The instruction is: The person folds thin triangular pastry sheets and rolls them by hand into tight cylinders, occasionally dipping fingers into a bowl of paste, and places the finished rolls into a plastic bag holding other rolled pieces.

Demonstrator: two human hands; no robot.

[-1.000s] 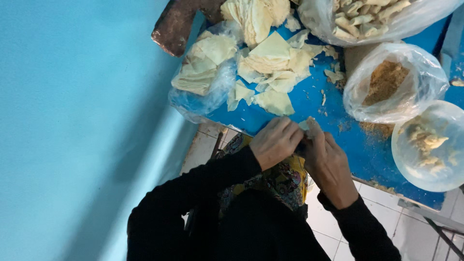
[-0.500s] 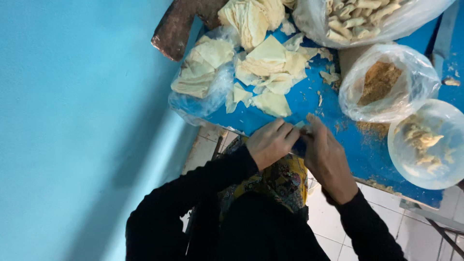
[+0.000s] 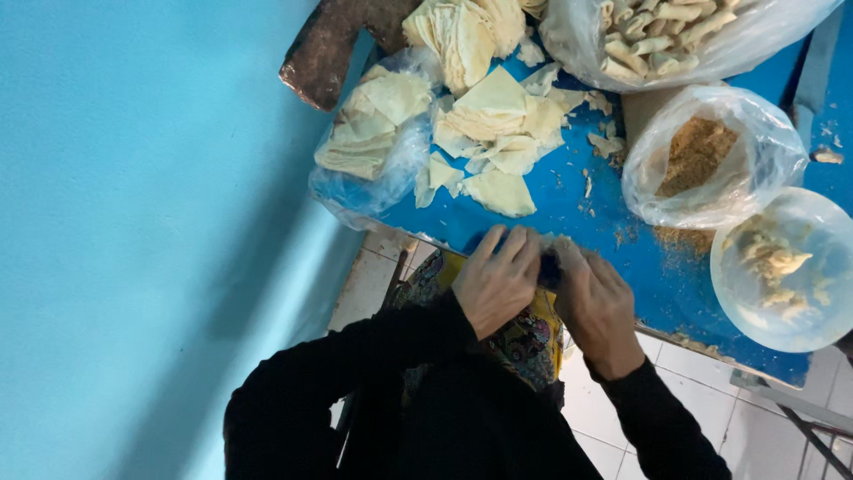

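Glossy clear plastic bags, matt pale dough sheets, smooth blue table, rusty rough metal block, shiny floor tiles

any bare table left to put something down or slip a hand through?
One bare strip of blue table: between the loose pale sheets, the bag of brown crumbs and the hands (left hand, right hand). A smaller patch lies between right hand and clear bowl. The far side is crowded with bags and sheets.

Wrapper pile lies on the table, left of the crumb bag.
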